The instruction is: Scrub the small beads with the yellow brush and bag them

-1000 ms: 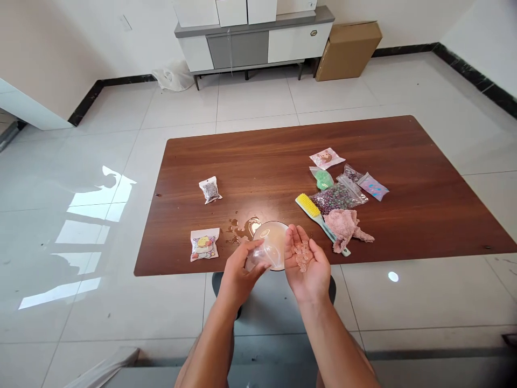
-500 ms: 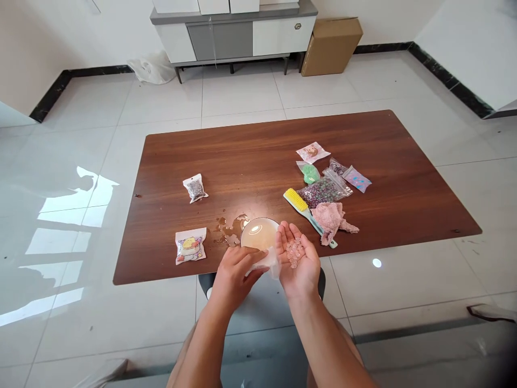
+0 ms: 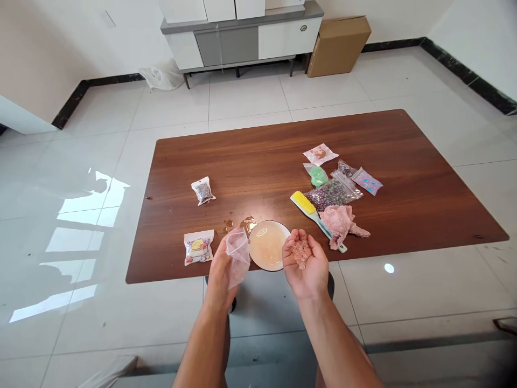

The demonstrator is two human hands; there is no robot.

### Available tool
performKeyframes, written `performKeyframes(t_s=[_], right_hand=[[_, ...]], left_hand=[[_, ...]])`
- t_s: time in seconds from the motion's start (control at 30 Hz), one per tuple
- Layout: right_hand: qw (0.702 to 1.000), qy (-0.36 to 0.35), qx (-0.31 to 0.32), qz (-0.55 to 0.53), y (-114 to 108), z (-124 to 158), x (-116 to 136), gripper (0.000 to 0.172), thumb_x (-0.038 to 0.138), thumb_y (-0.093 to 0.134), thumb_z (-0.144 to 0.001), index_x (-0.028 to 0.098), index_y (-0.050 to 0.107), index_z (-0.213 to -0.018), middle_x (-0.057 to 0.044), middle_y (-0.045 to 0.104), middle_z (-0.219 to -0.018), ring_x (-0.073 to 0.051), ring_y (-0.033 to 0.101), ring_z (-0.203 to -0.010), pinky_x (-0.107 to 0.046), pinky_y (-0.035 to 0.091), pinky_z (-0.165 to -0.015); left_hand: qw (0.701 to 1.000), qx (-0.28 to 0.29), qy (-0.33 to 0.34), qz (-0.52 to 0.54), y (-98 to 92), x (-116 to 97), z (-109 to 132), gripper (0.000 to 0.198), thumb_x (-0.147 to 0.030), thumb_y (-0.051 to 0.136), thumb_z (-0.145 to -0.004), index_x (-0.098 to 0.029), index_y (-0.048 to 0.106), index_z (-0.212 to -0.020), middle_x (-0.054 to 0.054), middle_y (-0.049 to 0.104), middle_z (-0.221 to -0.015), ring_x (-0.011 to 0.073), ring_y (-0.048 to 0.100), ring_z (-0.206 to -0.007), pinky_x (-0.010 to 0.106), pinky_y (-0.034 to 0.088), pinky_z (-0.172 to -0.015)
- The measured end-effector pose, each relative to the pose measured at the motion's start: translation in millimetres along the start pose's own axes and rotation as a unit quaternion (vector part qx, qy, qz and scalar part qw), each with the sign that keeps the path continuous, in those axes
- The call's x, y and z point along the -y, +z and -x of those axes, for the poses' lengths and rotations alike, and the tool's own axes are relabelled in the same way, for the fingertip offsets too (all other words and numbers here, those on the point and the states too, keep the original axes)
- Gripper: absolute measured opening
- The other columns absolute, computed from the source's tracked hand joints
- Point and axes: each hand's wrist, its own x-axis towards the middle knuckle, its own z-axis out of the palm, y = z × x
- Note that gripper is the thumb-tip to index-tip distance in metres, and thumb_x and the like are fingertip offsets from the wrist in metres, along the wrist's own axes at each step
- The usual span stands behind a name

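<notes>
Moved since the earlier frame: the left hand (image 3: 220,277) has lifted clear of the plate (image 3: 269,253), raising a clear plastic bag (image 3: 238,256) upright, pinched in its fingers (image 3: 224,253). The right hand (image 3: 307,268) is cupped palm up, fingers narrowly curled, holding pink beads (image 3: 300,253) above the desk (image 3: 363,134). Pale liquid sits in the plate; spilled liquid (image 3: 230,225) lies beyond it. A cartoon-printed packet (image 3: 198,247) lies left, its small writing illegible.
</notes>
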Motion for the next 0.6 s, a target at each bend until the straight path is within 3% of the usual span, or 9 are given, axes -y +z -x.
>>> performKeyframes(t_s=[0.17, 0.3, 0.43, 0.6], right_hand=[[1.0, 0.013, -0.004, -0.003, 2.3, 1.7, -2.0, 0.02, 0.015, 0.054, -0.094, 0.016, 0.072, -0.086, -0.004, 0.078, -0.081, -0.011, 0.076, -0.078, -0.02, 0.063, -0.067], [1.0, 0.016, -0.015, -0.002, 5.5, 2.6, -3.1, 0.024, 0.015, 0.05, -0.096, 0.015, 0.072, -0.085, -0.003, 0.077, -0.078, -0.01, 0.076, -0.076, -0.019, 0.062, -0.065], [1.0, 0.01, -0.022, 0.008, 9.5, 3.6, -6.0, 0.026, 0.017, 0.048, -0.097, 0.015, 0.072, -0.084, -0.004, 0.077, -0.079, -0.011, 0.075, -0.076, -0.02, 0.063, -0.066], [0.999, -0.034, -0.02, 0.026, 16.2, 7.8, -13.0, 0.029, 0.019, 0.048, -0.098, 0.014, 0.073, -0.085, -0.007, 0.078, -0.082, -0.011, 0.076, -0.082, -0.02, 0.064, -0.075]], left_hand=[[0.997, 0.072, -0.021, 0.018, -12.5, 0.7, -0.3, 0.067, -0.07, 0.044, -0.093, -0.024, 0.065, -0.136, 0.015, 0.072, -0.119, 0.0223, 0.066, -0.086, 0.04, 0.058, -0.079], [0.998, 0.069, 0.011, 0.001, -17.2, 2.1, -0.1, 0.083, -0.084, 0.058, -0.081, -0.025, 0.064, -0.139, 0.014, 0.068, -0.127, 0.0229, 0.066, -0.094, 0.04, 0.056, -0.085], [0.99, 0.039, 0.072, -0.119, -19.9, 2.6, -2.9, 0.081, -0.075, 0.082, -0.066, -0.023, 0.072, -0.127, 0.012, 0.072, -0.119, 0.0278, 0.068, -0.107, 0.038, 0.055, -0.093], [0.932, 0.033, 0.182, -0.311, -21.6, 5.6, -3.0, 0.061, -0.065, 0.083, -0.073, -0.021, 0.074, -0.114, 0.008, 0.075, -0.1, 0.0237, 0.071, -0.092, 0.033, 0.055, -0.082]])
